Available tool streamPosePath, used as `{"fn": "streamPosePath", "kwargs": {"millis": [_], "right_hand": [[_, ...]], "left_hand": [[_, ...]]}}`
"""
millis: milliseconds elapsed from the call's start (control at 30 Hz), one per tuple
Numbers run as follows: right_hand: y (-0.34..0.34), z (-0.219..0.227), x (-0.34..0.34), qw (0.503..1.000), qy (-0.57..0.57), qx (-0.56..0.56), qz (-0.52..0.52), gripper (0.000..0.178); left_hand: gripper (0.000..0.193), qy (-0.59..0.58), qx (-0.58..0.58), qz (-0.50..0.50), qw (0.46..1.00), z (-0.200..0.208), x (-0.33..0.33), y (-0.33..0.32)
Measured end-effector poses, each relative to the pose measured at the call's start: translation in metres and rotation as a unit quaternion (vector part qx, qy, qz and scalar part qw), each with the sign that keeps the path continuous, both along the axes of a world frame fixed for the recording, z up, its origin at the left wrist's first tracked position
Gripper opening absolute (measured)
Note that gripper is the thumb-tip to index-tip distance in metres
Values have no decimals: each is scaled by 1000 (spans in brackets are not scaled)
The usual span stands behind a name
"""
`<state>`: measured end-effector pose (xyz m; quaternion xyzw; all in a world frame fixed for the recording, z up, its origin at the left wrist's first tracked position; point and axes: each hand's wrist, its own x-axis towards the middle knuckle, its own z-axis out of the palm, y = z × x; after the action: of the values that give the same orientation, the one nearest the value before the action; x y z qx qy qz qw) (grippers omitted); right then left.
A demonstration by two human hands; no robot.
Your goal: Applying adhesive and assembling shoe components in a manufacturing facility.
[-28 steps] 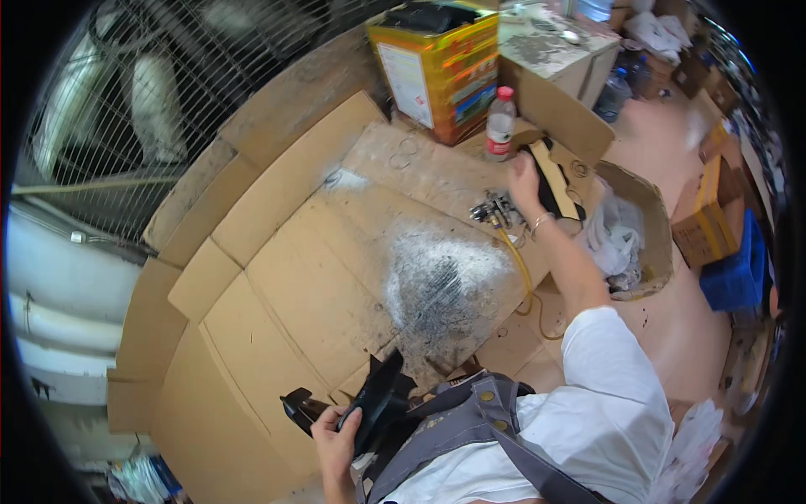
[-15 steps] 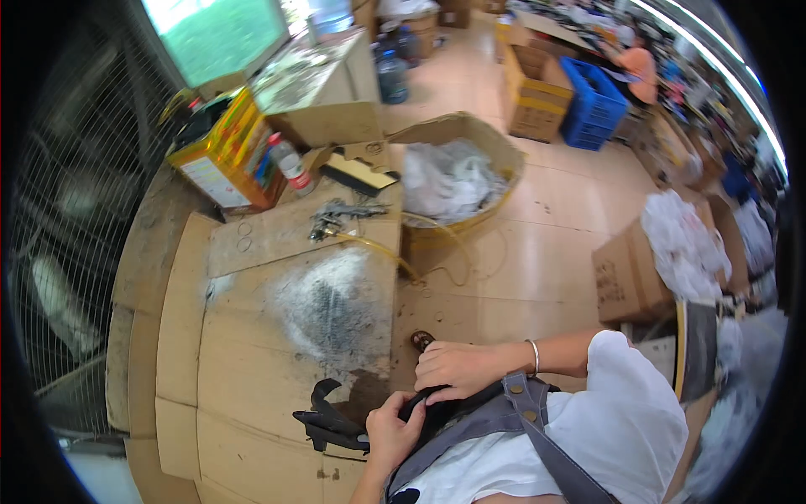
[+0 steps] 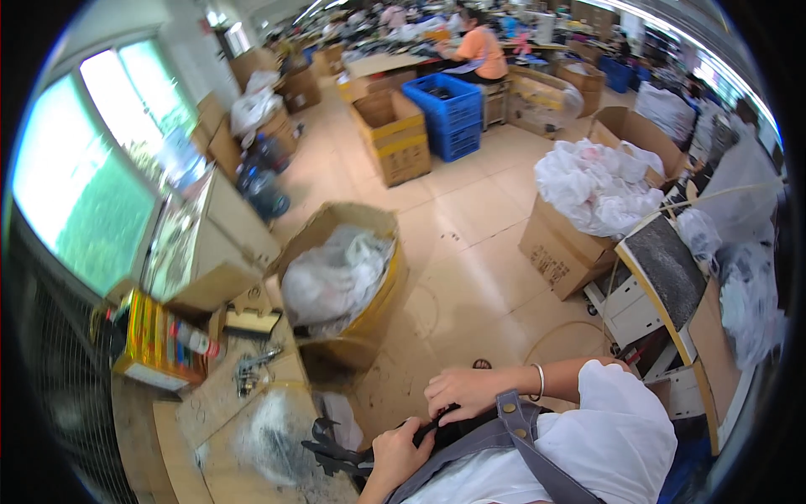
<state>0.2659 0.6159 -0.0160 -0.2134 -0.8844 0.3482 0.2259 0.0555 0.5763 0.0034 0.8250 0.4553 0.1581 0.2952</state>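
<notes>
My left hand (image 3: 400,454) is closed on a black strappy item (image 3: 332,452), whose curled, loose ends stick out to the left over the table edge. My right hand (image 3: 457,393) is close beside it, its fingers bent and pinched on dark material in front of the grey apron (image 3: 470,458). Its lower part is hidden by my hands and apron, and its exact kind cannot be made out. A metal spray gun (image 3: 249,370) lies on the cardboard-covered table (image 3: 189,449), beyond a patch of whitish overspray.
A big carton (image 3: 395,277) with plastic bags stands beyond the table. Farther off are a yellow-banded box (image 3: 393,139), blue crates (image 3: 449,118) and a seated person in orange (image 3: 483,52). To the right stand a bag-topped carton (image 3: 558,248) and a dark-topped stand (image 3: 667,260).
My view has swung up and to the right, showing more of the room and less of the table. Both hands stay closed at the black item, held in front of my apron.
</notes>
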Motion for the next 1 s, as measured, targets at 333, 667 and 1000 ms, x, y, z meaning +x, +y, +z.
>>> {"fn": "streamPosePath", "kwargs": {"millis": [333,667,1000], "right_hand": [[58,10,182,969,8,155,-190,11],[110,19,292,903,-151,218,-339,15],[291,28,364,862,-242,285,-343,17]], "left_hand": [[19,14,20,-178,984,3,184,140],[20,-3,-1,-368,930,-5,325,262],[22,-50,-3,-393,918,-17,409,447]]}}
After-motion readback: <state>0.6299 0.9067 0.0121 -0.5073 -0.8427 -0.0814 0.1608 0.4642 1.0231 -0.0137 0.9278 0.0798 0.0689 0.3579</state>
